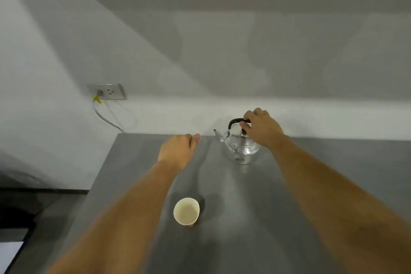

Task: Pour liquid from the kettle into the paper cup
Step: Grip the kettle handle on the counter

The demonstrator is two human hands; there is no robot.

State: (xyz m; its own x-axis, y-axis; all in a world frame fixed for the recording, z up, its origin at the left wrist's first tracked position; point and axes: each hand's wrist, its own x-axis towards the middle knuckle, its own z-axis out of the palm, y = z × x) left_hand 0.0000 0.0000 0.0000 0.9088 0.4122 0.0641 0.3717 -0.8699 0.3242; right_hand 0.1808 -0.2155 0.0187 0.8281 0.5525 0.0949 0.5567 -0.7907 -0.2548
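Note:
A shiny metal kettle (pixel 241 149) with a black handle stands near the far edge of the grey steel table (pixel 244 218), its spout pointing left. My right hand (pixel 261 127) is curled around the black handle on top of the kettle. An upright paper cup (pixel 186 211), white inside, sits nearer to me, left of the kettle's line. My left hand (pixel 178 151) hovers palm down over the table, between cup and far edge, its fingers loosely curled and holding nothing.
A white wall runs behind the table. A wall socket (pixel 109 91) with a yellow-tipped plug and grey cable is at the left. The table's left edge drops to a dark floor (pixel 33 202).

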